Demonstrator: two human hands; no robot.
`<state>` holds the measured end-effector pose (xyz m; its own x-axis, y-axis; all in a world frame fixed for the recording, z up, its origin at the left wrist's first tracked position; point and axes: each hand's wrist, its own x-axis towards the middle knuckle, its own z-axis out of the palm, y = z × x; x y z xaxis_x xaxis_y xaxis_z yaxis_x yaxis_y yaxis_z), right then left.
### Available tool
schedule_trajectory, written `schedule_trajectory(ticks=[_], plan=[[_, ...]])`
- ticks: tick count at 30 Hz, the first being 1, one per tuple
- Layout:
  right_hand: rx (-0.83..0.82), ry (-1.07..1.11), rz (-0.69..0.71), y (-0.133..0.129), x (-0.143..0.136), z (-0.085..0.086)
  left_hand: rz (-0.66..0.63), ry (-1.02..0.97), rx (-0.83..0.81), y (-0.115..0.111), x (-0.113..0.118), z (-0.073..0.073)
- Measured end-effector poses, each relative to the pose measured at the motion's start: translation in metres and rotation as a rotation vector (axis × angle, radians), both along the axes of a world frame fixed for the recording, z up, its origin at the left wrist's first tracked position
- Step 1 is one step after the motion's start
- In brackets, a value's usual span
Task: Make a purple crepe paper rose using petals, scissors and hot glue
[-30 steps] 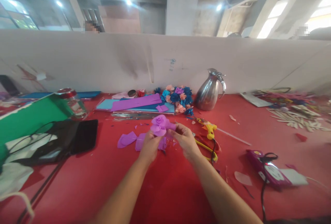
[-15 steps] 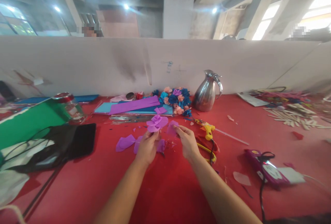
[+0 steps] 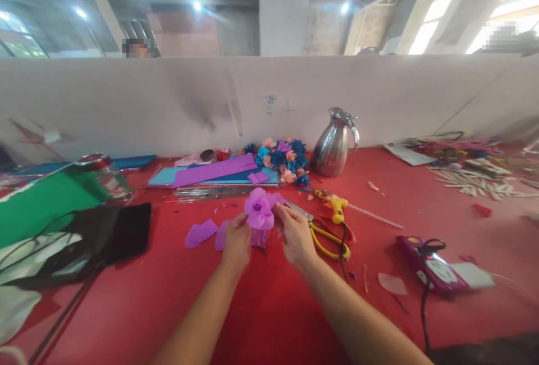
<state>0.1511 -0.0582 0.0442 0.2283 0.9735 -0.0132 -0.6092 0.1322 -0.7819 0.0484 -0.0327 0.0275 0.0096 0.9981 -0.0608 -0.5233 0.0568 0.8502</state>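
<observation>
A purple paper flower [image 3: 259, 209] is pinched from below in my left hand [image 3: 237, 240], its rolled centre turned to face me. My right hand [image 3: 296, 232] closes on a loose purple paper petal [image 3: 278, 199] at the flower's right side; whether petal and flower touch I cannot tell. More purple paper petals [image 3: 201, 233] lie on the table just left of my left hand. Beside my right hand are yellow-handled scissors [image 3: 330, 242] and a yellow hot glue gun [image 3: 337, 208] with a clear glue stick in it.
Behind my hands lie purple paper strips [image 3: 217, 170] and a pile of blue, pink and purple paper flowers [image 3: 281, 158]. A steel jug [image 3: 332, 146] stands by the white partition [image 3: 168, 101]. At right is a purple power strip [image 3: 433, 267]; at left, a glass jar [image 3: 107, 177] and black tablet [image 3: 130, 230].
My left hand has tilted the flower so its centre faces me. My right hand has brought the petal in to the flower's right side. The view has shifted slightly.
</observation>
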Motion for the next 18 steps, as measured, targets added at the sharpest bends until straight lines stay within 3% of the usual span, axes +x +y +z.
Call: schedule_trajectory(ticks=[8, 18], plan=[[0.08, -0.053, -0.022, -0.0025, -0.0036, -0.0014, 0.004, 0.078, 0.067, -0.0033, 0.0021, -0.0039], [0.052, -0.096, -0.029, -0.0052, -0.0054, 0.0009, 0.006, 0.078, 0.089, 0.0003, 0.0003, -0.0097]])
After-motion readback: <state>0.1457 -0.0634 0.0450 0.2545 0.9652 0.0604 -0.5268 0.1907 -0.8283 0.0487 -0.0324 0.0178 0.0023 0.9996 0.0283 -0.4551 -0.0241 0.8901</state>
